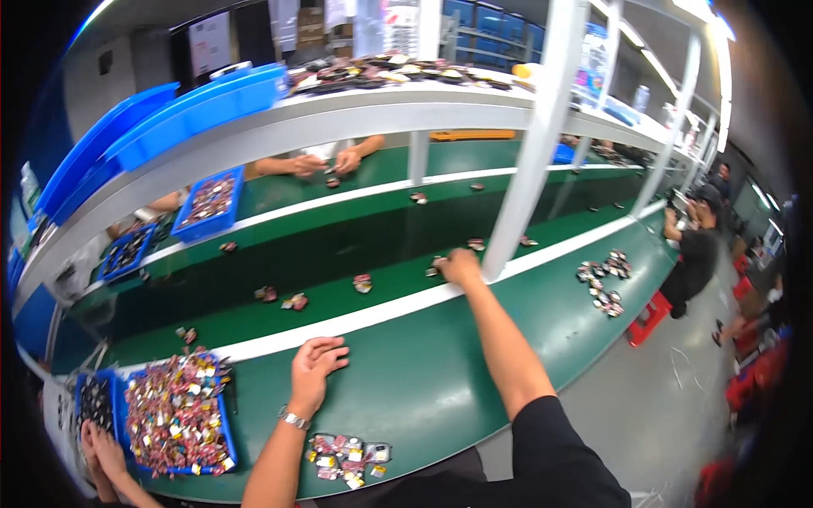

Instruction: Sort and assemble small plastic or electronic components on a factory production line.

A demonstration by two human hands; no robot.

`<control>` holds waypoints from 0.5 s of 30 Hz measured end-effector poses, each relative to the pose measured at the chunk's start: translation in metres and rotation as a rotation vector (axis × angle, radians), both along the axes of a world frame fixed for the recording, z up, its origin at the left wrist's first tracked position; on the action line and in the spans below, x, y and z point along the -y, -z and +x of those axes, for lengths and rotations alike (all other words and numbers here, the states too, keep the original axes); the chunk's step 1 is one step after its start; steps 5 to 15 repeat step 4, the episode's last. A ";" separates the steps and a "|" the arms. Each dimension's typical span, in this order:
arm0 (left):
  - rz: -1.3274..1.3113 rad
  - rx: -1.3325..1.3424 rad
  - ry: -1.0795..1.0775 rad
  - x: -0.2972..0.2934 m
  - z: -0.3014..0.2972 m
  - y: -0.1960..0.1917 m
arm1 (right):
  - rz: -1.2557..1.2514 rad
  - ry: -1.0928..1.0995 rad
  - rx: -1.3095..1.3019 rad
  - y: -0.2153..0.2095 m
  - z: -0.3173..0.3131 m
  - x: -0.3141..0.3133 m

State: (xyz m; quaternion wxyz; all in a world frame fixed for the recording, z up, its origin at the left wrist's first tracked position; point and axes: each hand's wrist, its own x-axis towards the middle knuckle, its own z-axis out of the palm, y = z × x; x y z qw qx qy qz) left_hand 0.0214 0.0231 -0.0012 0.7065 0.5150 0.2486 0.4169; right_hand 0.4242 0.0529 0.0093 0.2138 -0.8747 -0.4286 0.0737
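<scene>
My right hand (460, 267) reaches over the white rail onto the dark green conveyor, fingers closed around the edge of a small wired part (434, 268); its details are partly hidden. My left hand (317, 371) hovers above the near green tabletop with its fingers apart and holds nothing. Nearest to it, by the table's front edge, lies a small pile of wired parts (345, 460), with white, yellow and pinkish-red bits. More such parts lie spaced along the belt, one (362, 283) in front of my left hand.
A blue bin (229, 440) heaped with wired parts stands at left, beside another person's hands (102, 453). Across the belt, a co-worker's hands (326, 162) handle a part. A white post (529, 144) rises beside my right hand. More parts (605, 284) lie on the table at right.
</scene>
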 end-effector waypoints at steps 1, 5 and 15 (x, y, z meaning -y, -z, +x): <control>-0.002 -0.014 0.002 -0.002 -0.004 0.004 | 0.000 -0.019 0.023 0.007 -0.003 -0.002; -0.032 -0.047 -0.018 -0.007 -0.011 0.012 | 0.130 -0.113 -0.213 0.009 -0.013 0.000; -0.032 -0.047 -0.018 -0.007 -0.011 0.012 | 0.130 -0.113 -0.213 0.009 -0.013 0.000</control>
